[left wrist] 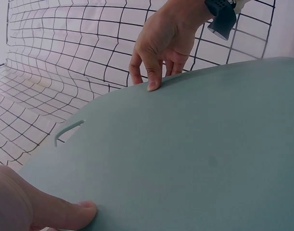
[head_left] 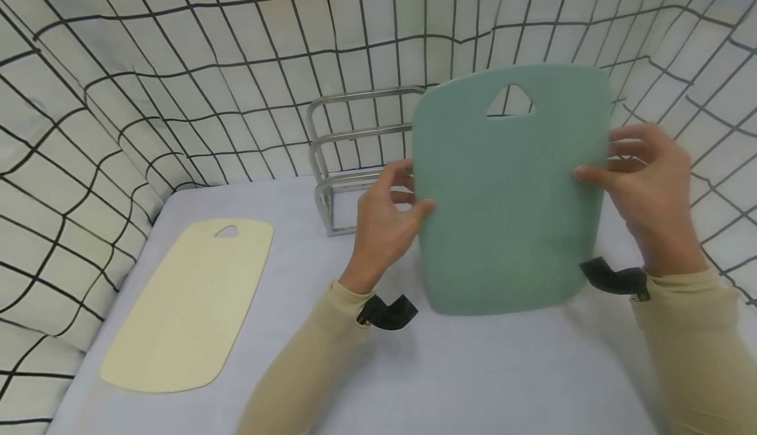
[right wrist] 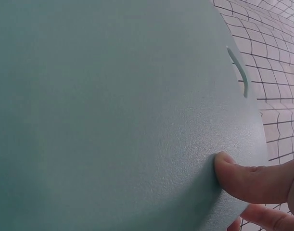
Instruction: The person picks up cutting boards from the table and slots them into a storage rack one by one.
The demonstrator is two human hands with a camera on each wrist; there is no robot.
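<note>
A green cutting board (head_left: 508, 205) with a triangular handle hole near its top is held upright, facing the head camera. My left hand (head_left: 387, 225) pinches its left edge, thumb on the front face and fingers behind. On the opposite edge my right hand (head_left: 647, 185) pinches it the same way, thumb on the front. The right wrist view shows that thumb (right wrist: 252, 180) pressed flat to the board's face. Behind the board stands a metal wire rack (head_left: 331, 179), its right part hidden by the board. A cream cutting board (head_left: 195, 303) lies flat at the left.
The white table (head_left: 307, 271) carries the rack and the cream board. A white cloth with a black grid pattern (head_left: 236, 80) rises behind the table and along both sides. The rack stands near the table's back edge.
</note>
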